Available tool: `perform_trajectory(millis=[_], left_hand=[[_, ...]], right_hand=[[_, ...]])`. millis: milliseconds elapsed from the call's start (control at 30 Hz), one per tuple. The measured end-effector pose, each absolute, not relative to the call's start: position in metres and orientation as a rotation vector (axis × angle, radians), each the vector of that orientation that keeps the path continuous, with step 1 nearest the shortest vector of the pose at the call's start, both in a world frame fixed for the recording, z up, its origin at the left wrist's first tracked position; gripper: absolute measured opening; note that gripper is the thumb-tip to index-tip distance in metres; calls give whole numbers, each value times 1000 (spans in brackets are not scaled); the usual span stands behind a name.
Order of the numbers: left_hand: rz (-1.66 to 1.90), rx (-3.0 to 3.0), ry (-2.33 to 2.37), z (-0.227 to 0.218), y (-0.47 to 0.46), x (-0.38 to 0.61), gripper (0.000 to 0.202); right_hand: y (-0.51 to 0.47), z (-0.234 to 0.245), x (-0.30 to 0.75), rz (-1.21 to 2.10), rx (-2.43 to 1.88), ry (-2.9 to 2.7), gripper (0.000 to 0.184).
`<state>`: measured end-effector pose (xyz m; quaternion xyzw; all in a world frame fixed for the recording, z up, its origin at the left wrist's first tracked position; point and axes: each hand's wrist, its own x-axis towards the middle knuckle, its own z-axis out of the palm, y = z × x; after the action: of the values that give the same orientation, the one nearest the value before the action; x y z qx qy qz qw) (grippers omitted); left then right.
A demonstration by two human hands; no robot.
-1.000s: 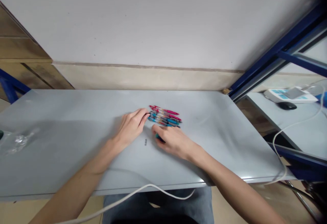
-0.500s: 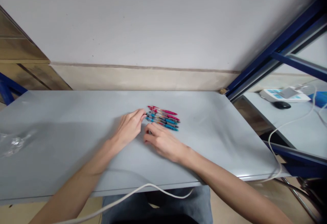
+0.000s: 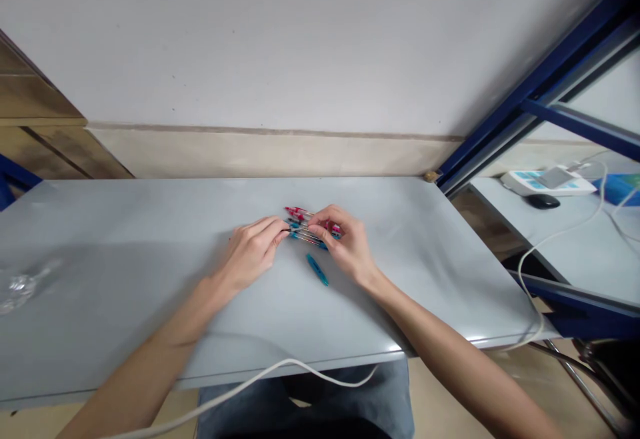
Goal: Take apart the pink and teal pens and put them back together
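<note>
My left hand (image 3: 257,245) is closed in a pinch on a thin, dark-ended pen part (image 3: 295,229), which looks like a refill. The fingertips of my right hand (image 3: 345,239) are pinched at the other end of this part, above the row of pens. Under and behind my right hand lie several pens, with pink pens (image 3: 295,212) at the back and blue pens (image 3: 306,239) in front; my fingers partly cover them. A loose teal pen barrel (image 3: 317,269) rests on the table just in front of the row, apart from both hands.
The grey table (image 3: 150,279) stands against a wall. Crumpled clear plastic (image 3: 17,292) lies at its left side. A white cable (image 3: 270,372) runs across the front edge. On the right, beyond a blue metal frame (image 3: 500,112), are a black mouse (image 3: 543,201) and a white device (image 3: 530,184).
My right hand has moved up and right, from in front of the pens to over them. The teal barrel now lies loose on the table. My left hand stays almost in place.
</note>
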<state>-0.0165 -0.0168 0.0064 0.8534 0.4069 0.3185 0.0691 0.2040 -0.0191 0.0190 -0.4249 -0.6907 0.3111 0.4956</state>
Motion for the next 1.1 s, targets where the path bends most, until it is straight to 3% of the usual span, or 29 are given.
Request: perform_trajectory(millis=[633,800,933,1100], left_hand=[[867,2615,1176,9,-21,-10,20],[856,2657,1144,6,-23,-5,15],[892,2605,1196,3,-23,-6,27],[820,2576,1328,0,-18,-10,25]], right_hand=[[-26,11,197,723,-1000,-1764,5],[-30,9,189,761,-984,-1757,13],[-25,16,195,803,-999,-1727,15],[-34,16,214,774,-1282,-1885,31]])
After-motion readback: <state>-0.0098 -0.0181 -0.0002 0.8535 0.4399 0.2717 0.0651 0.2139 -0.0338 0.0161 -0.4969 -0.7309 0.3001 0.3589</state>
